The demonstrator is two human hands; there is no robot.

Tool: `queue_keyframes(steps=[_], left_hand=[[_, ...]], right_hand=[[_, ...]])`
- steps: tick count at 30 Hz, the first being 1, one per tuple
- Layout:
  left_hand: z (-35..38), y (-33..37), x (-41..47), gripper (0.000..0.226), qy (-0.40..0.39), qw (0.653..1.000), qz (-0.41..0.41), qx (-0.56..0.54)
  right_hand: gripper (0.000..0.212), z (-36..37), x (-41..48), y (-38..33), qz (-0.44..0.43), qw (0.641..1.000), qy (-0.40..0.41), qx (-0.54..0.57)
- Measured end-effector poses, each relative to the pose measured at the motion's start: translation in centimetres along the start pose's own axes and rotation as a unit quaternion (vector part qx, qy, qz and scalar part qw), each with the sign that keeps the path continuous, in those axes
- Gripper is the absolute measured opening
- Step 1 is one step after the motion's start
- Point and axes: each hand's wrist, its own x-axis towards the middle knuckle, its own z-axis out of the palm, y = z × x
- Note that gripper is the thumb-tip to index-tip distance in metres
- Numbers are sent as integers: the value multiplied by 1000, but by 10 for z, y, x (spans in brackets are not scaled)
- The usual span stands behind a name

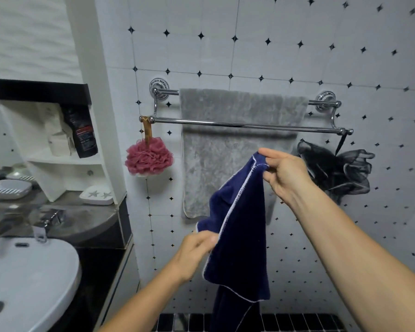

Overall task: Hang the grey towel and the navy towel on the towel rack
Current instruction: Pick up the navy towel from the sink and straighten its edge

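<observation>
The grey towel hangs draped over the rear bar of the chrome towel rack on the tiled wall. In front of it and below the front bar, the navy towel with white stitched edges dangles between my hands. My right hand pinches its top corner just under the front bar. Lower down, my left hand grips a side edge of the navy towel. The towel's bottom end runs out of view below.
A pink bath pouf hangs from the rack's left end and a black one from the right end. At left are a white sink, a faucet, soap dishes and a shelf with a dark bottle.
</observation>
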Motion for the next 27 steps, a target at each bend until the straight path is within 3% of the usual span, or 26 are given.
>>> queue_keyframes(steps=[3, 6, 10, 13, 17, 18, 21, 22, 23, 25, 27], left_hand=[[9, -18, -9, 37, -44, 986, -37, 157], [21, -33, -8, 27, -28, 964, -35, 264], [10, -20, 4, 26, 73, 990, -73, 99], [-14, 3, 21, 36, 93, 994, -50, 27], [-32, 31, 44, 42, 96, 994, -17, 48], [-36, 37, 50, 41, 105, 992, -9, 67], [-45, 55, 63, 28, 114, 988, 33, 100], [-45, 60, 65, 23, 107, 987, 48, 111], [-44, 64, 66, 20, 100, 985, 62, 123], [-40, 72, 67, 19, 81, 984, 86, 137], [-36, 78, 67, 15, 57, 983, 110, 133]], right_hand=[[37, 0, 1, -1, 1, 999, 31, 41], [34, 0, 3, -3, -4, 996, 54, 77], [40, -21, 11, -11, -35, 993, 108, 22], [41, -47, 15, -8, -47, 982, 156, -93], [18, -81, 17, 8, -37, 917, 197, -344], [13, -88, 15, 10, -28, 883, 188, -428], [24, -91, 4, 13, 10, 730, 138, -669], [26, -86, 0, 14, -21, 707, 117, -697], [25, -79, -5, 16, -69, 713, 77, -693], [26, -56, -18, 25, -165, 758, -85, -625], [34, -26, -32, 37, -195, 768, -239, -561]])
